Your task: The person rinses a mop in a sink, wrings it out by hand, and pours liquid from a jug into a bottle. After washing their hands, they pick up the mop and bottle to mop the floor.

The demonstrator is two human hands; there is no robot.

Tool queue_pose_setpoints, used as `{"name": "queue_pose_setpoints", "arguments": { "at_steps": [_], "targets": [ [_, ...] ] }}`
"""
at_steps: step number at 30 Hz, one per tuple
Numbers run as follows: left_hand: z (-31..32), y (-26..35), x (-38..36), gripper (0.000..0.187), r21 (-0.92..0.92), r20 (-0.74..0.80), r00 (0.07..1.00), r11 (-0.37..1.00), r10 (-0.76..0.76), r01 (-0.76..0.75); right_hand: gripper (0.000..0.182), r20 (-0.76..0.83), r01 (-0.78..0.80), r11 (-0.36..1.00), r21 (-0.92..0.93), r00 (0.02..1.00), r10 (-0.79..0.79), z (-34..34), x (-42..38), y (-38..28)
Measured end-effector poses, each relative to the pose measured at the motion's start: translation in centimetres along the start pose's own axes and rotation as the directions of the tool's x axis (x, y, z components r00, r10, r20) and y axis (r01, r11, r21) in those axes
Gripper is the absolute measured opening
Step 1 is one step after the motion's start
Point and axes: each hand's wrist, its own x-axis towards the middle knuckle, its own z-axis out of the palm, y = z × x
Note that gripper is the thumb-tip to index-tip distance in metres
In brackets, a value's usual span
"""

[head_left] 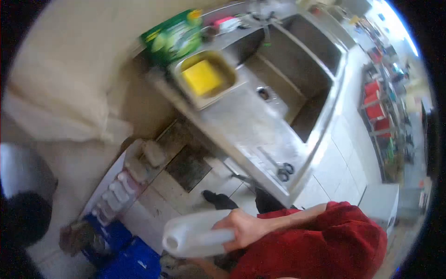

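Your right hand (240, 230) is clenched around the handle of the white jug (200, 223); the jug is above the floor, lower-centre in the head view, tilted, with its round neck toward eight o'clock. Your left forearm (211, 269) runs below the jug, at five o'clock from it; you cannot tell the state of the left hand, which is blurred and partly hidden. Taking the jug as the dial centre, locate the blue containers (132, 260) at eight o'clock, a row of pale containers (116, 195) at ten, the metal tray (220, 96) bearing a yellow block (201, 77) at twelve, the sink (297, 53) at one, and the scissors (284, 172) on the counter (251, 116) at two.
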Motion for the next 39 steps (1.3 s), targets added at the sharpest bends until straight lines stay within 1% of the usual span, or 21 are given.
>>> {"name": "queue_pose_setpoints", "arguments": {
  "at_steps": [2,4,6,8,10,12,13,19,21,22,23,24,25,26,27,28,30,31,33,36,39],
  "targets": [
    [3.0,-3.7,1.3,0.066,0.143,0.007,0.998,0.988,0.064,-0.064,0.037,-0.003,0.229,0.967,0.115,0.973,-0.230,-2.6,-2.5,-2.9],
    [5.9,-10.1,2.4,0.063,0.388,0.053,0.985,0.906,0.163,-0.171,0.038,-0.006,0.277,0.955,0.109,0.961,-0.278,-7.1,-5.6,-5.0],
    [8.8,-17.2,3.0,0.060,0.728,0.156,0.948,0.617,0.276,-0.299,0.038,0.019,0.332,0.935,0.121,0.941,-0.337,-11.0,-8.9,-6.6],
    [11.1,-24.2,3.0,0.058,0.903,0.264,0.908,0.247,0.326,-0.352,0.022,-0.147,0.531,0.840,0.110,0.845,-0.515,-14.3,-12.5,-7.1],
    [12.4,-31.9,2.3,0.055,0.932,0.341,0.883,0.008,0.323,-0.363,0.021,-0.226,0.565,0.825,0.019,0.806,-0.547,-18.2,-16.8,-6.7],
    [13.0,-39.1,1.5,0.053,0.923,0.384,0.874,-0.114,0.298,-0.367,0.021,-0.307,0.569,0.822,-0.018,0.779,-0.546,-22.5,-20.9,-6.2],
    [13.1,-42.5,1.1,0.052,0.918,0.396,0.875,-0.151,0.278,-0.367,0.039,-0.245,0.491,0.865,-0.106,0.830,-0.501,-25.2,-23.5,-5.8],
    [15.5,-57.9,3.1,0.047,0.901,0.418,0.897,-0.189,0.143,-0.390,0.035,-0.529,0.306,0.879,-0.365,0.708,-0.467,-35.1,-29.4,-5.0],
    [17.6,-68.3,2.4,0.046,0.886,0.436,0.896,-0.216,0.084,-0.411,0.037,-0.579,0.222,0.867,-0.447,0.667,-0.469,-38.2,-31.0,-3.6],
    [18.5,-74.9,-1.2,0.042,0.567,0.713,0.701,-0.561,-0.033,-0.603,0.038,-0.597,0.203,0.879,-0.432,0.666,-0.447,-39.7,-31.9,-3.2],
    [19.5,-77.8,-1.3,0.041,0.911,0.264,0.957,-0.293,-0.123,-0.289,0.038,-0.641,0.154,0.947,-0.281,0.704,-0.305,-41.0,-32.0,-2.8],
    [18.3,-80.8,0.8,0.062,0.769,0.406,0.852,-0.379,-0.332,-0.514,0.039,-0.668,0.159,0.948,-0.276,0.678,-0.308,-42.4,-32.1,-2.5],
    [17.0,-83.6,1.3,0.059,0.731,0.452,0.811,-0.368,-0.370,-0.575,0.040,-0.700,0.086,0.973,-0.215,0.681,-0.215,-43.5,-32.7,-3.0],
    [14.7,-85.0,4.7,0.065,0.811,0.380,0.811,-0.262,-0.445,-0.523,0.037,-0.769,0.119,0.953,-0.277,0.568,-0.295,-44.3,-32.5,-2.0],
    [7.8,-84.3,13.4,0.072,0.593,0.546,0.797,-0.553,-0.258,-0.586,0.030,-0.734,0.108,0.929,-0.353,0.584,-0.347,-45.2,-32.7,-2.8],
    [5.5,-86.0,15.1,0.074,0.498,0.708,0.667,-0.505,-0.232,-0.705,0.029,-0.797,0.067,0.961,-0.267,0.545,-0.259,-45.6,-32.5,-3.1],
    [2.9,-87.9,17.3,0.068,0.379,0.777,0.571,-0.526,-0.267,-0.762,0.031,-0.821,-0.057,0.940,-0.337,0.506,-0.264,-47.5,-32.1,-3.9],
    [2.0,-87.8,18.1,0.068,0.400,0.779,0.586,-0.545,-0.221,-0.737,0.035,-0.868,-0.095,0.952,-0.292,0.444,-0.222,-48.2,-32.0,-3.8],
    [-0.4,-87.4,20.2,0.068,0.596,0.593,0.798,-0.609,-0.105,-0.523,0.038,-0.843,-0.151,0.891,-0.429,0.422,-0.334,-49.8,-31.7,-2.9],
    [-6.7,-84.7,25.9,0.072,0.639,0.602,0.794,-0.644,0.079,-0.420,0.044,-0.868,-0.087,0.930,-0.357,0.398,-0.296,-51.2,-30.0,-1.5],
    [-10.1,-82.9,28.6,0.076,0.701,0.557,0.799,-0.645,0.227,-0.305,0.047,-0.822,-0.050,0.957,-0.285,0.526,-0.217,-53.6,-27.5,0.0]
  ]
}}
